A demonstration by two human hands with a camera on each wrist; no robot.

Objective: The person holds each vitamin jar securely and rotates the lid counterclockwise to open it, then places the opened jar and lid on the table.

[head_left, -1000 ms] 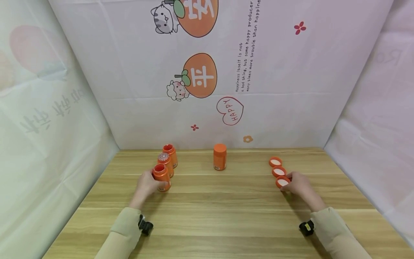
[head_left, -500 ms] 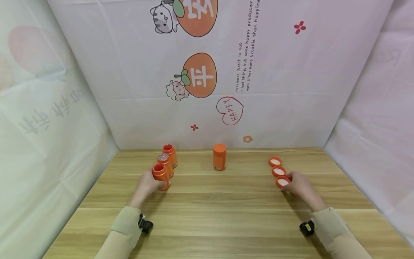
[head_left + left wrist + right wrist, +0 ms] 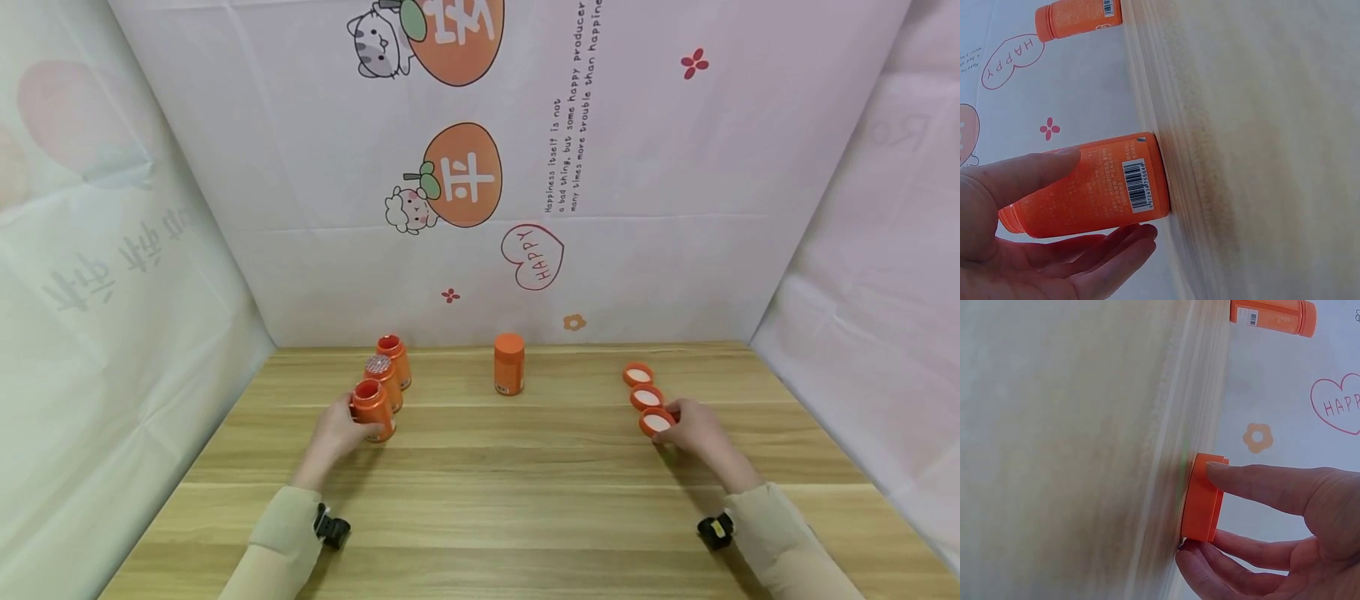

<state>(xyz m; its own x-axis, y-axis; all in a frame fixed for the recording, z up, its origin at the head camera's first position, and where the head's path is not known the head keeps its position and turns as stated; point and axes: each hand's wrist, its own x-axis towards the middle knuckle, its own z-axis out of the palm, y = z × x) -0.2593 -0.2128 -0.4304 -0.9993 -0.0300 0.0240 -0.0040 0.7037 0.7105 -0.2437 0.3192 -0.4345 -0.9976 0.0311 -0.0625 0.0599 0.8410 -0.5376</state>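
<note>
My left hand (image 3: 338,431) is around the nearest open orange bottle (image 3: 372,408), which stands upright on the table. In the left wrist view the thumb (image 3: 1035,178) lies along the bottle's labelled side, with the other fingers bent on its opposite side. My right hand (image 3: 693,429) holds the nearest orange cap (image 3: 656,422) between thumb and fingers. That cap rests on the table, its white inside facing up. In the right wrist view the thumb (image 3: 1260,484) is on the cap's rim; some fingertips are partly hidden.
Behind the left bottle stand a foil-topped orange bottle (image 3: 384,383) and another open bottle (image 3: 396,362). A capped orange bottle (image 3: 509,365) stands at the back middle. Two upturned caps, a middle one (image 3: 647,397) and a far one (image 3: 638,375), continue the right row. A printed cloth (image 3: 337,275) backs the table.
My left hand and wrist have shifted slightly left and toward me. The right wrist has moved slightly right. The bottles and caps show no clear movement.
</note>
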